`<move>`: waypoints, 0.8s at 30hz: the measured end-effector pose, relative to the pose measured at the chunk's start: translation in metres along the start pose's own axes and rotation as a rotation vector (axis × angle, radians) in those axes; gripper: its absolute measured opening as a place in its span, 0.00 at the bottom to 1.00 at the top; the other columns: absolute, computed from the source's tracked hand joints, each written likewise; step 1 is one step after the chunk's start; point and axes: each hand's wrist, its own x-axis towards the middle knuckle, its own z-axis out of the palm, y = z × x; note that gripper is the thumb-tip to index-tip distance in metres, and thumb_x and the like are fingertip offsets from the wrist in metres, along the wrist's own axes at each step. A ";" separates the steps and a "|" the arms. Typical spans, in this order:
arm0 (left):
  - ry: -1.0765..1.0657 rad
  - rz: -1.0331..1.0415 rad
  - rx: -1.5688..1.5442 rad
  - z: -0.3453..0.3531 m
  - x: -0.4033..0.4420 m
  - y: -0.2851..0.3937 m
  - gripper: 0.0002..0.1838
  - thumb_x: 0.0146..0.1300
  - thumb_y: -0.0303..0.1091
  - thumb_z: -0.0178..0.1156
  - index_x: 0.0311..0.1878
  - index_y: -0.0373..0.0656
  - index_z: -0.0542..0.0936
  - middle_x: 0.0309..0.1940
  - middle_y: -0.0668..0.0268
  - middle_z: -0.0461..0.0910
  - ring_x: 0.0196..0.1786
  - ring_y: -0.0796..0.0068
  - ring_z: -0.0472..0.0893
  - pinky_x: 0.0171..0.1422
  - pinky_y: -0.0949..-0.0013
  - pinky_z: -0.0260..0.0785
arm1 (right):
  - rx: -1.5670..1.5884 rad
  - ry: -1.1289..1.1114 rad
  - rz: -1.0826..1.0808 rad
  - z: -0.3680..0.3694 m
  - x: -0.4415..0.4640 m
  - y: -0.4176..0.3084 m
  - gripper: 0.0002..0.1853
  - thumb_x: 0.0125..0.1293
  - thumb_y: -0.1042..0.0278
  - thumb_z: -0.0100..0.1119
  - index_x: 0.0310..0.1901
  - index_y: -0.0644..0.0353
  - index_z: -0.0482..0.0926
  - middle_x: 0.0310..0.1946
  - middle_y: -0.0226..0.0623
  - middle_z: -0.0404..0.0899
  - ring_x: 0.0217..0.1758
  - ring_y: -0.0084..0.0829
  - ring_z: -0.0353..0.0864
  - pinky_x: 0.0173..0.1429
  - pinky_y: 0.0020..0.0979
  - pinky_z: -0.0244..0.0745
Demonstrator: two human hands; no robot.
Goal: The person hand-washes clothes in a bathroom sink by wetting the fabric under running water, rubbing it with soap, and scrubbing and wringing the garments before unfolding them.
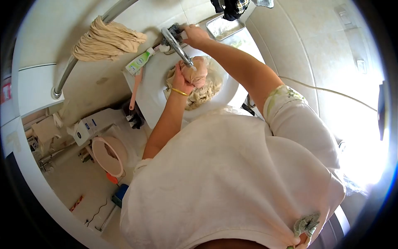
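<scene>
At basin (227, 94), hands (185, 83) apart, left apparently cupping cloth (199, 74)

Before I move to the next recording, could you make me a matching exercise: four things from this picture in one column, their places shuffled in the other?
Things
1. Pink cloth
2. Tan cloth
3. Green-and-white tube
4. Right hand

Places
A. Draped over the metal rail
B. At the back of the counter, beyond the spout
C. In the left hand
D. Lying near the counter's left edge

Right pairs: 1-C, 2-A, 3-D, 4-B
</scene>
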 end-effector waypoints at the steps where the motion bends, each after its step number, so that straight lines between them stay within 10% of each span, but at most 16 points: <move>1: -0.007 -0.008 -0.011 0.000 -0.002 0.002 0.27 0.68 0.56 0.31 0.57 0.47 0.67 0.54 0.65 0.71 0.58 0.63 0.70 0.61 0.55 0.63 | 0.125 0.073 -0.016 -0.002 -0.012 0.000 0.24 0.51 0.55 0.62 0.50 0.55 0.72 0.42 0.47 0.75 0.48 0.45 0.74 0.52 0.39 0.70; 4: -0.026 -0.012 -0.063 0.000 -0.001 0.007 0.26 0.68 0.54 0.33 0.57 0.45 0.67 0.54 0.64 0.71 0.58 0.63 0.70 0.62 0.55 0.63 | 0.806 -0.053 0.467 -0.004 -0.065 0.007 0.34 0.53 0.44 0.61 0.51 0.67 0.68 0.45 0.46 0.75 0.46 0.37 0.77 0.47 0.37 0.72; 8: 0.012 -0.020 -0.123 -0.001 0.003 0.001 0.22 0.68 0.50 0.39 0.55 0.45 0.70 0.53 0.64 0.72 0.57 0.64 0.71 0.62 0.55 0.63 | 1.521 -0.738 0.976 -0.028 -0.117 0.002 0.26 0.62 0.47 0.52 0.56 0.53 0.66 0.53 0.35 0.71 0.54 0.38 0.71 0.54 0.50 0.67; 10: 0.063 -0.020 -0.105 -0.004 0.009 -0.002 0.22 0.67 0.50 0.41 0.55 0.46 0.70 0.53 0.64 0.72 0.56 0.65 0.71 0.61 0.56 0.64 | 1.749 -0.614 0.910 -0.021 -0.118 0.001 0.27 0.60 0.48 0.55 0.57 0.49 0.65 0.55 0.34 0.69 0.57 0.38 0.68 0.57 0.60 0.60; 14: 0.114 -0.127 -0.158 -0.023 0.012 0.000 0.19 0.65 0.50 0.45 0.49 0.48 0.73 0.47 0.66 0.75 0.50 0.65 0.74 0.56 0.58 0.67 | 0.823 -0.267 0.224 -0.021 -0.139 -0.024 0.11 0.62 0.62 0.54 0.43 0.57 0.72 0.47 0.35 0.72 0.48 0.31 0.74 0.47 0.34 0.72; 16: -0.535 -0.113 -0.445 -0.066 0.053 -0.016 0.17 0.63 0.50 0.45 0.41 0.47 0.73 0.39 0.66 0.75 0.44 0.66 0.74 0.51 0.62 0.68 | 0.644 0.071 -0.138 0.023 -0.151 -0.034 0.10 0.58 0.64 0.54 0.37 0.59 0.72 0.39 0.42 0.75 0.40 0.38 0.76 0.41 0.38 0.72; 18: -0.174 -0.057 -0.308 -0.062 0.059 -0.027 0.17 0.63 0.49 0.44 0.36 0.45 0.71 0.33 0.66 0.73 0.37 0.66 0.73 0.46 0.66 0.69 | 0.078 0.257 -0.227 -0.002 -0.157 -0.059 0.12 0.55 0.62 0.56 0.37 0.60 0.72 0.34 0.46 0.76 0.37 0.43 0.76 0.40 0.41 0.71; 24: 0.275 -0.002 0.039 -0.010 0.013 -0.012 0.14 0.61 0.46 0.43 0.37 0.49 0.74 0.33 0.66 0.76 0.37 0.70 0.76 0.39 0.62 0.70 | 0.459 -0.085 0.443 -0.023 -0.119 -0.058 0.20 0.53 0.59 0.56 0.46 0.60 0.72 0.37 0.54 0.76 0.39 0.49 0.77 0.44 0.43 0.72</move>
